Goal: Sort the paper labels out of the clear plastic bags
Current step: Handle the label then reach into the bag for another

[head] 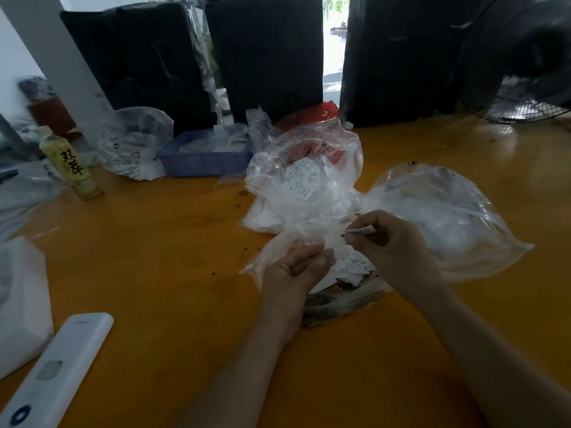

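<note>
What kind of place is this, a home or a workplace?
Probably a small packing or sorting workroom, not a home. Black-wrapped bales stand behind the orange table, clear plastic bags of paper labels lie on it, beside a blue basket.

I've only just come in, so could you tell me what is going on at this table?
A person is sorting paper labels out of clear plastic bags on a yellow table. The left hand holds a small clear bag while the right hand pinches a paper label at its mouth. Loose labels lie piled just beneath. Fuller bags wait behind, with a blue tray farther back.
</note>
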### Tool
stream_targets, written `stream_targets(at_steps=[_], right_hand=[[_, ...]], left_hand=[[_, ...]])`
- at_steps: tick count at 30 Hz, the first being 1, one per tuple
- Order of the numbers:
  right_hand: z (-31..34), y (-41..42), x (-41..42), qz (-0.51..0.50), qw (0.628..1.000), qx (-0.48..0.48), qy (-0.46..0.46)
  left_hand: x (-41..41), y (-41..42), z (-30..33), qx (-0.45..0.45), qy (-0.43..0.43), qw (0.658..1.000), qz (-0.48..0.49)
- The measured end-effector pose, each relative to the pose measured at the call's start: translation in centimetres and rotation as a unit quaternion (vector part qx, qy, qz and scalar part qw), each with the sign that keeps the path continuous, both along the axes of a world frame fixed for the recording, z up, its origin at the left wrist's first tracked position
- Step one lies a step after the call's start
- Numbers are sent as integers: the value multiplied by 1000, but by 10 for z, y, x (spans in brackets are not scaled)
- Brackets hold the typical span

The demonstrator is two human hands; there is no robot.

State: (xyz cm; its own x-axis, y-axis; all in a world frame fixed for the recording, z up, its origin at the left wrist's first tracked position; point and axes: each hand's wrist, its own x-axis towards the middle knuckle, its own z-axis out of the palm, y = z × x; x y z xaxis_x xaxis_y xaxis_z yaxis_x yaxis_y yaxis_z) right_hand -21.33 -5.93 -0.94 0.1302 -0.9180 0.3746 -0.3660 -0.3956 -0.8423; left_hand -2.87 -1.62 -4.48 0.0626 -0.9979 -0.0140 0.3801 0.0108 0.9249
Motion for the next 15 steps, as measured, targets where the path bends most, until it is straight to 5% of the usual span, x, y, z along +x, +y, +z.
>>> stream_targets(at_steps=[8,15], right_hand=[[1,3,-1,9,994,-20,104],[2,2,-2,1,996,-16,89]], left_hand=[[-2,0,-1,6,-6,1000,14],[-2,0,-5,-5,-20,1000,14]])
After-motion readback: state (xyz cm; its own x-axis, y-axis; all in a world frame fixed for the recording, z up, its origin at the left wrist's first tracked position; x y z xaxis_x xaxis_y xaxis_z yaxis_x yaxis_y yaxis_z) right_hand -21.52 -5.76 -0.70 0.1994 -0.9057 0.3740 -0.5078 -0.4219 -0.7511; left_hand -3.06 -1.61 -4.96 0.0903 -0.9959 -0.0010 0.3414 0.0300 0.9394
